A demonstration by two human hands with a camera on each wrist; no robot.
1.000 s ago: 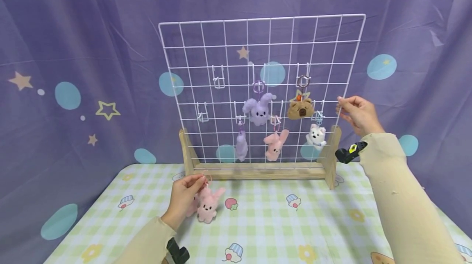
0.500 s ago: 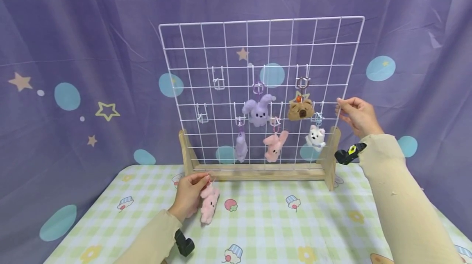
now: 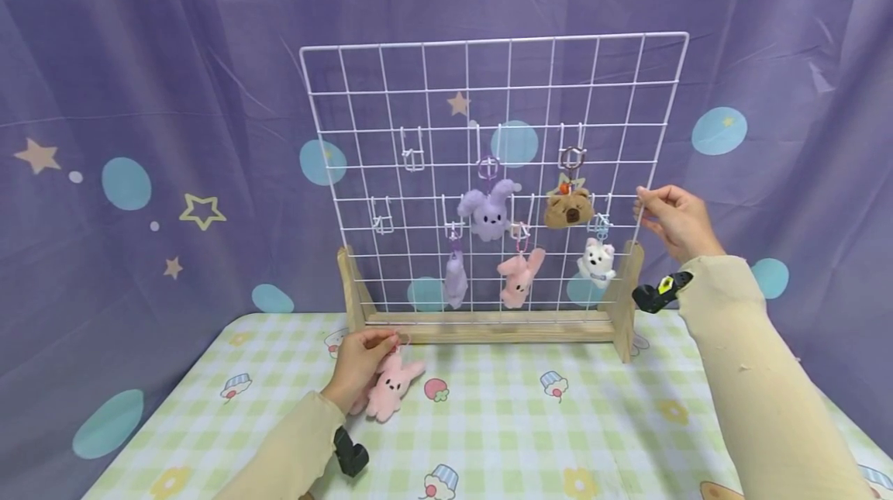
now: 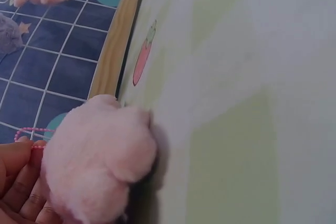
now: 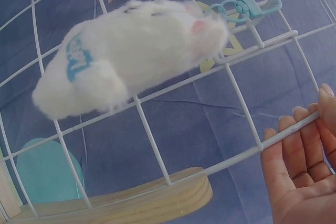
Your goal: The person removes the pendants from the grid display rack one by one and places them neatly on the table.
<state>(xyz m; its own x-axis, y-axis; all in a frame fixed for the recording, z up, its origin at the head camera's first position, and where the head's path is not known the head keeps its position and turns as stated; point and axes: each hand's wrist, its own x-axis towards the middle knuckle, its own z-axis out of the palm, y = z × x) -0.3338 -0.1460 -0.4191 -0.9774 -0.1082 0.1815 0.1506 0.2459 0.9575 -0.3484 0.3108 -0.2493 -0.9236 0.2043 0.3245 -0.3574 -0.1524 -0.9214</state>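
My left hand pinches the pink beaded chain of a pink plush bunny keychain, which hangs in front of the rack's left foot. Behind the fingers, part of a second pink plush peeks out, mostly hidden. With thumb and fingers, my right hand grips the right edge wire of a white wire grid rack. Nearest to that hand, a white plush dog keychain hangs by a light blue clasp from a hook.
On the rack's other hooks hang two purple plushes, a bunny and a narrower one, plus a pink bunny and a brown bear. Bare hooks show at left. A wooden base stands on the checked tablecloth.
My left hand has moved slightly right with the pink bunny, which turned sideways and now faces forward again, tilted. My right hand keeps its grip on the rack's edge.
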